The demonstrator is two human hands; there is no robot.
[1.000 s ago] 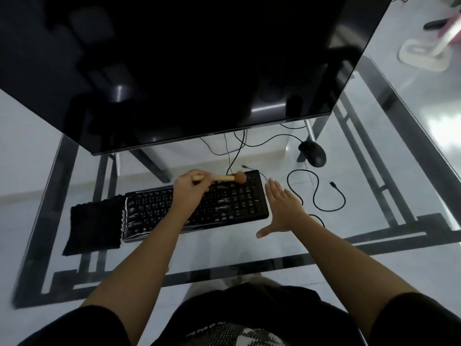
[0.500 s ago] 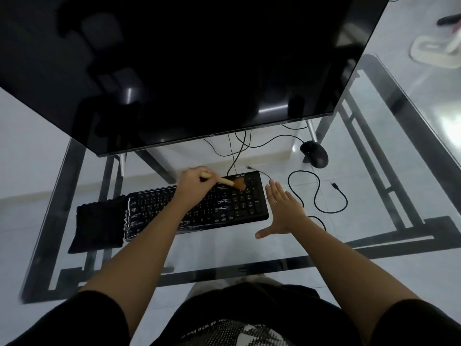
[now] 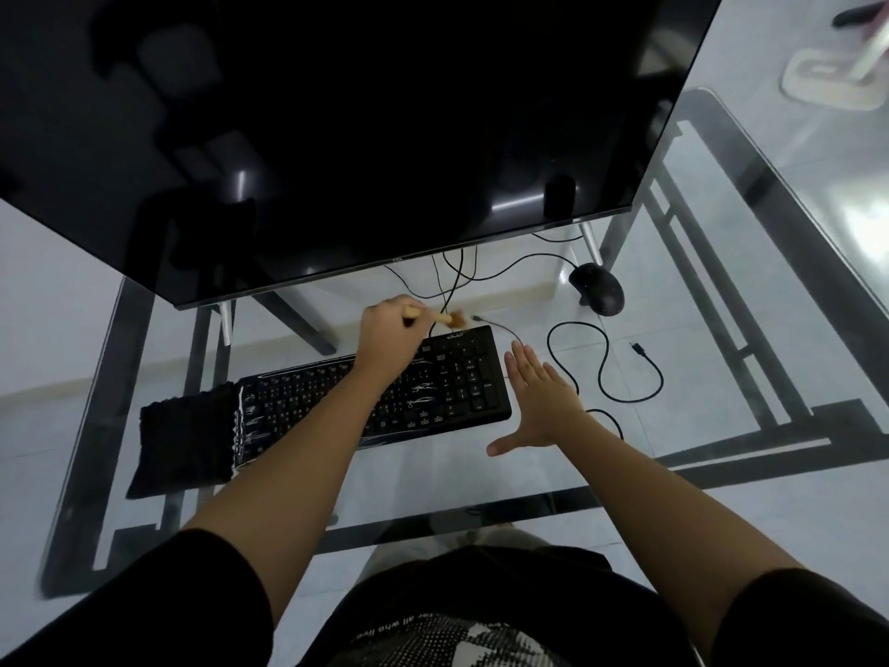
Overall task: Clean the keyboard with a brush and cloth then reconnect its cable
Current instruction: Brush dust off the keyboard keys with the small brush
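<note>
A black keyboard lies on the glass desk. My left hand grips a small wooden brush; its bristle head hangs just past the keyboard's far edge, above the numpad corner. My right hand lies flat with straight fingers beside the keyboard's right end, touching or nearly touching it. A black cloth sits against the keyboard's left end. The loose black cable curls on the glass to the right, its plug lying free.
A large dark monitor overhangs the back of the desk on thin legs. A black mouse sits at the back right, with more cables running under the screen. A white floor stand shows beyond the desk.
My left hand has swept the brush away from me, from the numpad keys to past the keyboard's far edge. My right hand has stayed flat by the keyboard's right end.
</note>
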